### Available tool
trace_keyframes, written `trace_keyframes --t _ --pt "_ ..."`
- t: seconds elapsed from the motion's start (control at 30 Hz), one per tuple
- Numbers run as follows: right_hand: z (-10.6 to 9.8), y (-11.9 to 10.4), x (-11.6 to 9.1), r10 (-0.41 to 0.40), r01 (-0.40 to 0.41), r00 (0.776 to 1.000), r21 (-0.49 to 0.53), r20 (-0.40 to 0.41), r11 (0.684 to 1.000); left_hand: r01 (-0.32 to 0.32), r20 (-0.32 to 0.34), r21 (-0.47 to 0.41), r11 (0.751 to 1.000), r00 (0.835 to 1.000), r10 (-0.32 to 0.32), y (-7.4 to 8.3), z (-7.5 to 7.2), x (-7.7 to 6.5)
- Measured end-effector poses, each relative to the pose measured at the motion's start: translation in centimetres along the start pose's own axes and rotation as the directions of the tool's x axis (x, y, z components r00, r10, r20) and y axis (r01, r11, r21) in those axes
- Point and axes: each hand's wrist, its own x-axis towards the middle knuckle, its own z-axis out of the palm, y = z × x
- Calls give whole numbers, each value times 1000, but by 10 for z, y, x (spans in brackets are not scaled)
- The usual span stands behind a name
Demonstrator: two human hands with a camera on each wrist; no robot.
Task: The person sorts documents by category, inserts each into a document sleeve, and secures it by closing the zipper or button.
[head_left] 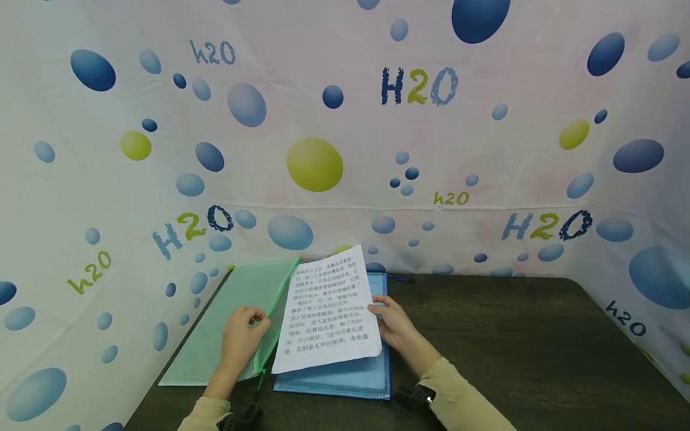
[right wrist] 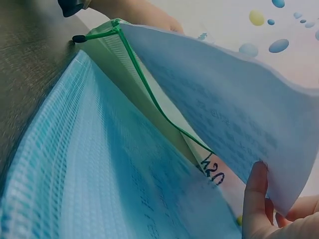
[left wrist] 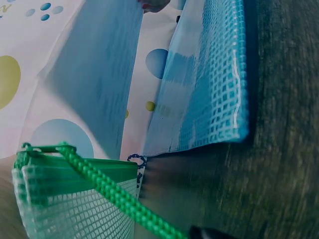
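Observation:
My right hand [head_left: 396, 323] pinches the right edge of a printed sheet of paper [head_left: 326, 314], thumb on the printed face. In the right wrist view its fingertips show at the sheet's edge. The paper is raised and tilted, overlapping a blue mesh zipper pouch [head_left: 334, 383] that lies on the table. To the left is a green mesh zipper pouch [head_left: 202, 329]. My left hand [head_left: 242, 338] grips this pouch's upper layer by the opening edge, fingers curled, holding the mouth apart. The paper's left edge sits right at that opening. A green pull cord [left wrist: 124, 201] hangs from the pouch's near corner.
The dark wooden table [head_left: 512, 347] extends to the right. Behind the blue pouch lies a dark pen-like item [head_left: 400, 278]. A white cloth backdrop [head_left: 366, 131] with printed bubbles rises at the back and left of the table.

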Motion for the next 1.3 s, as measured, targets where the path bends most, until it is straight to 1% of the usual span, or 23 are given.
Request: trace_keyframes --t 0.13,0.33,0.57,0.83,1.13,1.3 --pt "7 3 3 -3 3 1000 21 -22 1000 -8 -8 2 1000 1000 8 0 0 0" --pt "15 7 4 10 -10 1000 27 -27 1000 1 8 4 1000 1000 -2 3 -1 1" --pt "20 10 5 -1 2 999 31 -35 1000 -21 -10 10 1000 1000 21 3 -1 2" --pt "22 12 6 15 -13 998 36 -61 999 8 22 9 1000 1000 -8 3 -2 2" --pt "28 16 7 17 -14 998 54 -54 998 5 20 18 1000 1000 -5 3 -2 2" --pt "34 19 6 26 -24 999 45 -33 999 0 15 32 999 1000 0 4 0 1"
